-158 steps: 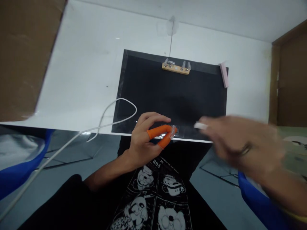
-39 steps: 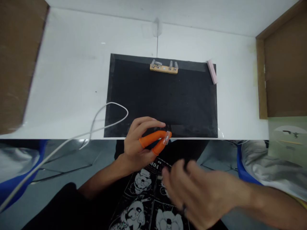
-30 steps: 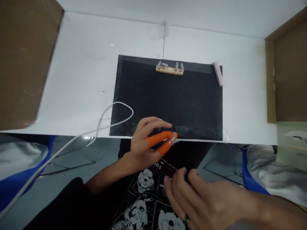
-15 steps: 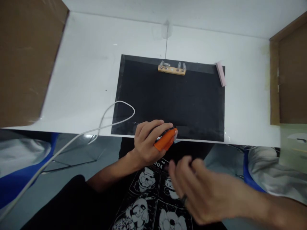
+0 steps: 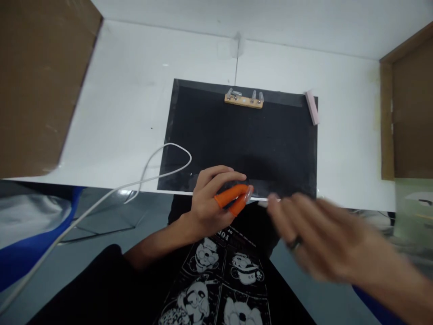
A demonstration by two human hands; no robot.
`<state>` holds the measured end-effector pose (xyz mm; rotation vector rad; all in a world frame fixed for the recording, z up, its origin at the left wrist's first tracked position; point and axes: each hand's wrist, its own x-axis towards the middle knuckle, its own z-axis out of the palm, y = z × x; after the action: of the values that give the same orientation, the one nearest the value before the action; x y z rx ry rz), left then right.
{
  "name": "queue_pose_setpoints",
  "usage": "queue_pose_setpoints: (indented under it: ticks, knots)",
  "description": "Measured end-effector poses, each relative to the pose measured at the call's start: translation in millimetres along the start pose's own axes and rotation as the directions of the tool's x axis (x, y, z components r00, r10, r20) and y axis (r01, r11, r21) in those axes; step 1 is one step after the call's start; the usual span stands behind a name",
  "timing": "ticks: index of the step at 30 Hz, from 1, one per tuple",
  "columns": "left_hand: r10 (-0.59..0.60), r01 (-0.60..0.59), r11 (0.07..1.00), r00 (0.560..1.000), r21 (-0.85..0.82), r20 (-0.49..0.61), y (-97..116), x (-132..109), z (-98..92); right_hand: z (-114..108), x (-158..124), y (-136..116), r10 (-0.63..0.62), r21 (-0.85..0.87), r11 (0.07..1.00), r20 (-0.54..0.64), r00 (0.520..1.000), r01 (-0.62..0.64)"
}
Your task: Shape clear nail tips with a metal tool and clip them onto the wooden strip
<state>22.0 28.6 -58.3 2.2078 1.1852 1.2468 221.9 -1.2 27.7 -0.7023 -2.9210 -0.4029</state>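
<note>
My left hand (image 5: 213, 198) rests at the near edge of a black mat (image 5: 243, 135). Its thumb and forefinger wear orange finger cots and pinch a small clear nail tip (image 5: 248, 194). My right hand (image 5: 314, 234) is smeared by motion just right of it, over the table's front edge, with a ring on one finger. A small pale piece (image 5: 263, 204) shows at its fingertips; the grip on it is unclear. At the mat's far edge sits a small wooden block (image 5: 244, 100) carrying several clear nail tips.
A pink block (image 5: 311, 107) lies at the mat's far right corner. A white cable (image 5: 149, 174) loops over the white table (image 5: 118, 104) and off its near edge. Brown cardboard stands at left (image 5: 37, 81) and right (image 5: 407, 108). Blue bins flank my lap.
My right hand has risen from my lap to the table's front edge beside the left hand. The left hand keeps its pinch on the clear tip.
</note>
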Motion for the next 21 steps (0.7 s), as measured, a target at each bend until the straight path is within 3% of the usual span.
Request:
queue_pose_setpoints:
  ticks: [3, 8, 12, 14, 18, 21]
  knots:
    - [-0.028, 0.030, 0.998, 0.999, -0.049, 0.030, 1, 2, -2.4, 0, 0, -3, -0.095, 0.120, 0.988, 0.009, 0.995, 0.093]
    - [-0.049, 0.052, 0.997, 0.998, -0.066, 0.039, 1, 1, -4.0, 10, -8, -3, 0.105, 0.091, 0.990, -0.019, 0.994, -0.103]
    - [-0.038, 0.039, 0.999, 0.999, -0.017, 0.036, -10, 2, -4.5, 44, -16, -37, 0.087, 0.293, 0.953, -0.025, 0.996, -0.076]
    - [-0.037, 0.036, 0.999, 0.999, 0.027, 0.023, -21, 5, -5.2, 65, -21, -54, 0.149, 0.318, 0.939, -0.036, 0.988, -0.130]
    - [-0.078, 0.078, 0.995, 0.997, 0.058, -0.009, -46, 22, -5.1, 86, -30, -60, 0.367, 0.341, 0.878, -0.033, 0.930, -0.335]
    - [-0.039, 0.041, 0.994, 0.999, 0.103, -0.022, -71, 42, -3.0, 91, -30, -50, 0.542, 0.387, 0.784, -0.047, 0.839, -0.485]
